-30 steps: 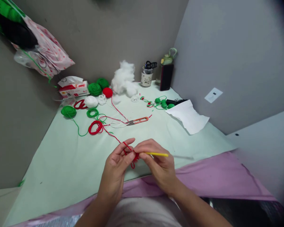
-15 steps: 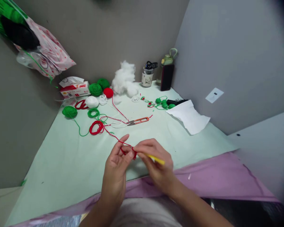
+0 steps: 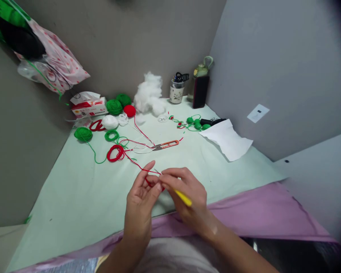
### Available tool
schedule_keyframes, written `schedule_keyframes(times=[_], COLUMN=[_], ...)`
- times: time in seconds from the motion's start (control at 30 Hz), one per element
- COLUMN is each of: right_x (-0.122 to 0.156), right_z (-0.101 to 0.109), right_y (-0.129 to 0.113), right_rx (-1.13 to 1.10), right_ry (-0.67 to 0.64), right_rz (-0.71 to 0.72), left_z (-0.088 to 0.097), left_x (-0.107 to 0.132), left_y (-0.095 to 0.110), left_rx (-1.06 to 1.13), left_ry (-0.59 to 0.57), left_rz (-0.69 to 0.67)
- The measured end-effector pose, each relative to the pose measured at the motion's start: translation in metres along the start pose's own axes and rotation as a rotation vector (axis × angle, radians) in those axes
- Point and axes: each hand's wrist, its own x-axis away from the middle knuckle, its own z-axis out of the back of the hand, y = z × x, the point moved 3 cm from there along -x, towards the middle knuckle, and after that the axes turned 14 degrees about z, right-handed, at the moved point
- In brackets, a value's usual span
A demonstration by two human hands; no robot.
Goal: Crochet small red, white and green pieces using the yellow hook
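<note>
My left hand (image 3: pixel 143 193) pinches a small piece of red crochet work (image 3: pixel 163 188), mostly hidden behind the fingertips. Red yarn (image 3: pixel 135 163) runs over my raised left index finger and back to a red yarn coil (image 3: pixel 115 152) on the table. In my right hand (image 3: pixel 187 191) is a crochet hook with a yellow handle (image 3: pixel 183 197). Its thin metal tip pokes out past the fingers, close to the strand. Both hands meet near the table's front edge. Beyond them lie orange thread snips (image 3: pixel 166 145), shut or nearly so.
Green yarn balls (image 3: pixel 83 134), a red ball (image 3: pixel 129 110) and white yarn (image 3: pixel 110 122) sit at the back left by a tissue box (image 3: pixel 89 106). White stuffing (image 3: pixel 149 94), a cup (image 3: pixel 176 93) and a phone (image 3: pixel 201 92) stand along the wall. White paper (image 3: pixel 229 141) lies right.
The hook's handle has tilted down toward me and its metal tip now shows beyond my fingers. My right hand has turned slightly; the left has hardly moved.
</note>
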Motion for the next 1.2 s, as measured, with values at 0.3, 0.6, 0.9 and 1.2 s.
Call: schedule_keyframes(times=[0.3, 0.6, 0.9, 1.2], right_x=[0.001, 0.011, 0.011, 0.011], right_z=[0.0, -0.008, -0.009, -0.005], right_y=[0.015, 0.028, 0.029, 0.024], right_rx=[-0.441, -0.723, -0.843, -0.674], right_ry=[0.175, 0.236, 0.235, 0.208], right_rz=[-0.427, -0.679, -0.697, -0.622], left_z=[-0.004, -0.001, -0.001, -0.001], left_x=[-0.003, -0.004, -0.003, -0.002], left_y=[-0.001, -0.001, 0.0, 0.002], left_rx=[0.042, 0.032, -0.007, 0.0], left_ry=[-0.072, -0.084, -0.1, -0.056], left_rz=[0.184, 0.157, 0.167, 0.138])
